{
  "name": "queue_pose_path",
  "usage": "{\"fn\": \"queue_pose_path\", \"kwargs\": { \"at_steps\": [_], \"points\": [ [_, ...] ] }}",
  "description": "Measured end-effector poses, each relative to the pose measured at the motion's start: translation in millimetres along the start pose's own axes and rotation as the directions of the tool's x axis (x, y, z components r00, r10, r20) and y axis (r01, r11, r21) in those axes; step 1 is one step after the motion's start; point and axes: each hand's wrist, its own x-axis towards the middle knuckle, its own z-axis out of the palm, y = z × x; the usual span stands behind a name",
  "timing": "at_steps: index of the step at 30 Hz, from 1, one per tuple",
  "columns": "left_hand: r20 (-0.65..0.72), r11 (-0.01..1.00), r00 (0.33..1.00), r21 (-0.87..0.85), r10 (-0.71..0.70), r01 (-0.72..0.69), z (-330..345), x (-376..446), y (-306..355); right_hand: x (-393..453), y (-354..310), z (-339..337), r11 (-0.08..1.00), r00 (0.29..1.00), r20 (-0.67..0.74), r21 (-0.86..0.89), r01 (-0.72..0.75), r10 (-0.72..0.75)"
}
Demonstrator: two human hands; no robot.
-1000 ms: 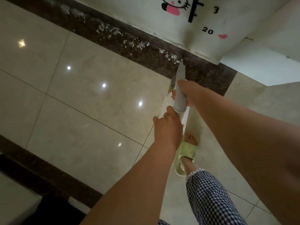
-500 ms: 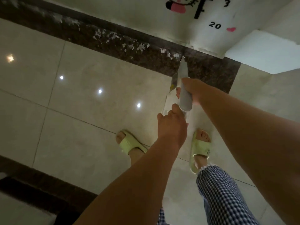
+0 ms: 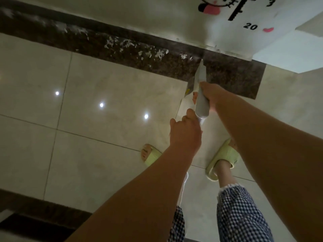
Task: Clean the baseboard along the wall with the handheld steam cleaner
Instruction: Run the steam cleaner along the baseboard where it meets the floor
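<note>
The handheld steam cleaner (image 3: 201, 100) is grey and white, and its narrow nozzle points at the dark baseboard strip (image 3: 174, 44) under the white wall. My right hand (image 3: 212, 96) grips the grey handle from the right. My left hand (image 3: 185, 132) holds the cleaner's near end, fingers curled round it. White flakes of debris (image 3: 139, 48) lie scattered on the speckled brown floor border (image 3: 232, 77) to the left of the nozzle tip.
Glossy beige floor tiles (image 3: 104, 133) spread to the left. My feet in pale green slippers (image 3: 222, 158) stand just behind the cleaner. A height-chart sticker (image 3: 236, 11) is on the wall, and a white wall corner (image 3: 288, 51) juts out at the right.
The view has shifted, so the baseboard and both hands sit further right and lower. My left foot has stepped into view. Both hands keep their hold on the cleaner.
</note>
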Motion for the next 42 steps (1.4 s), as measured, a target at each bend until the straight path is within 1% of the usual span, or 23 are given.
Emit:
{"fn": "queue_pose_path", "kwargs": {
  "at_steps": [5, 8, 13, 19, 28, 36, 42],
  "points": [
    [0.019, 0.999, 1.0, -0.047, 0.019, -0.018, 4, 0, -19, 0, 7, 16, 1.0, 0.999, -0.025, -0.004, -0.029, 0.029],
    [0.002, 0.999, 1.0, -0.045, 0.012, -0.012, 9, 0, -26, -2, 10, 22, 0.999, 0.999, -0.039, -0.001, -0.037, 0.037],
    [0.042, 0.999, 0.999, -0.041, 0.0, 0.001, 6, 5, -28, -5, 4, 27, 0.999, 0.998, -0.043, -0.027, -0.04, 0.039],
    [0.042, 1.0, 0.999, -0.015, -0.004, 0.005, 0, 16, -27, -4, -6, 30, 0.999, 1.0, -0.015, -0.035, -0.01, 0.009],
    [0.037, 1.0, 0.999, 0.002, 0.006, -0.006, -4, 4, -31, -1, 0, 33, 0.998, 0.998, -0.002, -0.014, -0.058, 0.058],
    [0.043, 1.0, 0.999, 0.025, -0.003, 0.002, -9, 11, -30, -2, -6, 34, 1.0, 1.0, 0.007, -0.009, -0.028, 0.028],
    [0.049, 1.0, 0.998, -0.012, -0.025, 0.026, -9, 6, -33, -6, -1, 37, 1.0, 0.999, 0.042, -0.003, -0.031, 0.031]
  ]
}}
